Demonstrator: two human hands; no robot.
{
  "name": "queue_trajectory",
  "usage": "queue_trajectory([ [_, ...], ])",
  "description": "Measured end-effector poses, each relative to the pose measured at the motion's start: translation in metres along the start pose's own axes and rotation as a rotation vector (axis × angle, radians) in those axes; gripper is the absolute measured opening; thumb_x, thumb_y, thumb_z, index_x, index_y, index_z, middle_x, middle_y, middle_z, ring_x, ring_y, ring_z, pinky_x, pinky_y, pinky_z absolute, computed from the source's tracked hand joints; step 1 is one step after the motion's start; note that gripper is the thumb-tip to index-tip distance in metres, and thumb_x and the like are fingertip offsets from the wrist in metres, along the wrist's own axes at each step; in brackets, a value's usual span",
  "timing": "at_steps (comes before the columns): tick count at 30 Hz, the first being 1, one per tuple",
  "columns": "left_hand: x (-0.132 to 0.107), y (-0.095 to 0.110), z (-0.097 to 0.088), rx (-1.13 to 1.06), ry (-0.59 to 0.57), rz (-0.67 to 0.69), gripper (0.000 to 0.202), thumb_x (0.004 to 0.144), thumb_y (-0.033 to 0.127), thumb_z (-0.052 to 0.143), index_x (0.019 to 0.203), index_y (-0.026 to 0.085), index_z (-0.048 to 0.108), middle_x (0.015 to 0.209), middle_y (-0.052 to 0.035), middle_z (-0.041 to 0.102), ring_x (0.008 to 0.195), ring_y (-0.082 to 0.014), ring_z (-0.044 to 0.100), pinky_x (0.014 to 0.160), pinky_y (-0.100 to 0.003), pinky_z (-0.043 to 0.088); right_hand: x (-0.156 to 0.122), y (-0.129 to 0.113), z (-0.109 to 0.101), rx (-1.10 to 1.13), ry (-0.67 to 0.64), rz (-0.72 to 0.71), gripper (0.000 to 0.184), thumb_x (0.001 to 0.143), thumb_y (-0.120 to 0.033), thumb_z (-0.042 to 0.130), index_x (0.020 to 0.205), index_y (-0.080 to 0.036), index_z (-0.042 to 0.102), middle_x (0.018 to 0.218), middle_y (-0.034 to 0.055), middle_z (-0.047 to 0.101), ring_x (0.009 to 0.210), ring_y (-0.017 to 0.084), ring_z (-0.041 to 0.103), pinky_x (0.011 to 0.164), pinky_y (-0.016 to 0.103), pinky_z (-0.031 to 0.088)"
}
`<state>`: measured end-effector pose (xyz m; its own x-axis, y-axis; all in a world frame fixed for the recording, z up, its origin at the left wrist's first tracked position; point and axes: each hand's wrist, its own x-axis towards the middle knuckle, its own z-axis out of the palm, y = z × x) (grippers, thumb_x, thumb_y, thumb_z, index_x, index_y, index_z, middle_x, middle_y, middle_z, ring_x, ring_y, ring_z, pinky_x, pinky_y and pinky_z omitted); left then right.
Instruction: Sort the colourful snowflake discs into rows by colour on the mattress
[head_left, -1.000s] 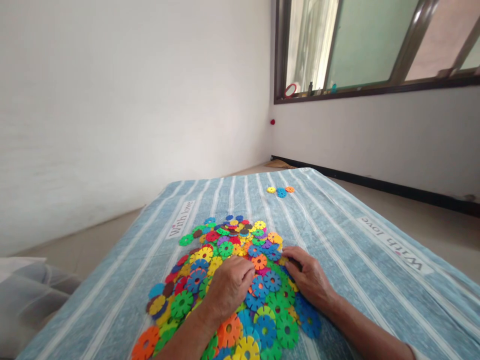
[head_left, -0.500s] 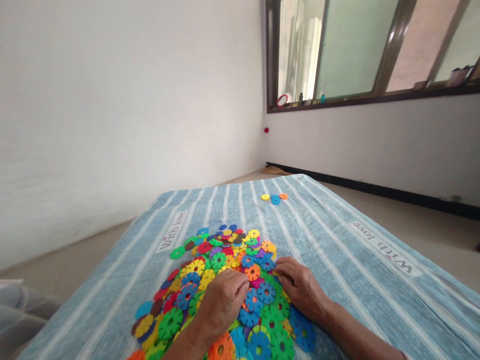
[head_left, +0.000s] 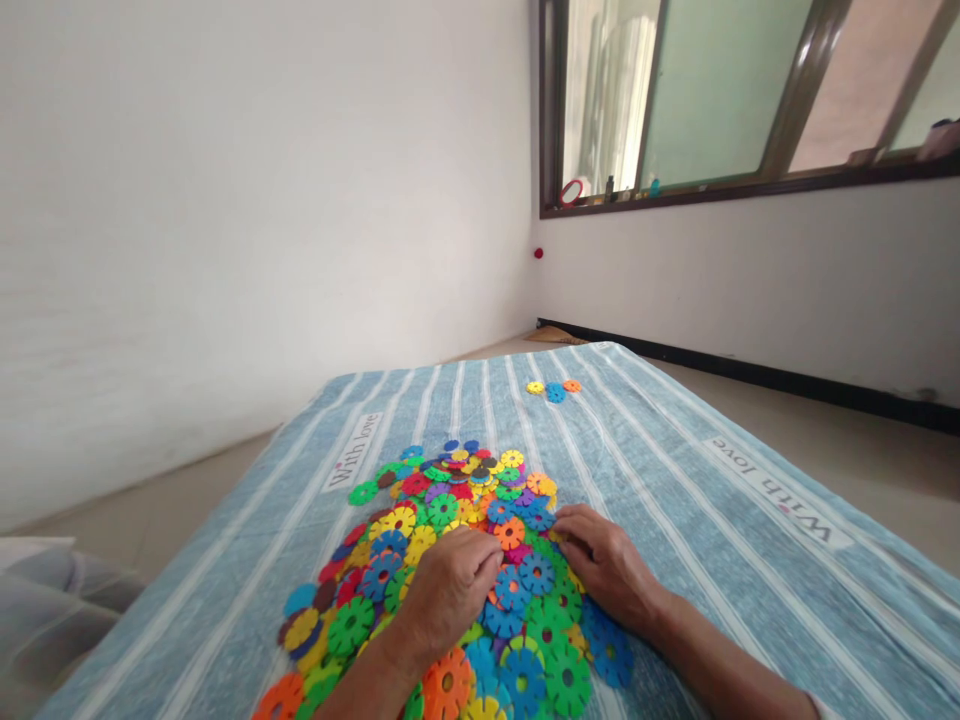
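Many flower-shaped plastic snowflake discs (head_left: 523, 680) in green, blue, yellow, orange and red lie in a spread heap at the front of the table. Over the middle of the heap is my left hand (head_left: 456, 582), its fingers curled in and pressed together; whatever they hold is hidden behind the back of the hand. At the heap's right edge rests my right hand (head_left: 611, 562), fingers loosely bent and a little apart, their tips beside blue and yellow discs. I see nothing held in it.
A blue and white striped cloth (head_left: 675, 500) covers the table. A few discs (head_left: 555, 392) lie apart near its far edge. White walls (head_left: 262, 180) and a dark-framed window (head_left: 727, 95) stand behind. Translucent plastic (head_left: 60, 610) sits at the lower left.
The whole view has shifted slightly, so table and discs appear a little higher and to the right. Both hands keep nearly the same places at the heap.
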<state>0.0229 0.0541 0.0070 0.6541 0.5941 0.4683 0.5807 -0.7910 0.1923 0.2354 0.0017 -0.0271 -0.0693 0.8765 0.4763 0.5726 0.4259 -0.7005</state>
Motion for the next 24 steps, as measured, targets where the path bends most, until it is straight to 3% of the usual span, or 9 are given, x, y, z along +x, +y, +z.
queue_trajectory([
  [13,-0.001,-0.001,-0.001,-0.089,0.041,-0.003,0.026,0.086,0.021,0.045,0.066,0.020,0.062,0.058,-0.0010,0.058,0.060,-0.0126,0.056,0.060,-0.022,0.045,-0.001,0.002,-0.002,0.008,-0.038,0.011,0.018,0.083,-0.013,0.047,0.088,-0.021,0.064,0.099,0.0063,0.061,0.092,0.018,0.058,0.083,0.031,0.046],
  [24,0.003,0.003,-0.008,-0.082,0.031,-0.022,0.021,0.084,0.014,0.046,0.071,0.017,0.061,0.070,-0.0037,0.061,0.075,-0.0155,0.058,0.070,-0.027,0.049,-0.001,-0.001,-0.004,-0.003,-0.042,0.008,0.017,0.083,-0.012,0.048,0.087,-0.020,0.063,0.096,0.0059,0.061,0.094,0.018,0.057,0.083,0.030,0.045],
])
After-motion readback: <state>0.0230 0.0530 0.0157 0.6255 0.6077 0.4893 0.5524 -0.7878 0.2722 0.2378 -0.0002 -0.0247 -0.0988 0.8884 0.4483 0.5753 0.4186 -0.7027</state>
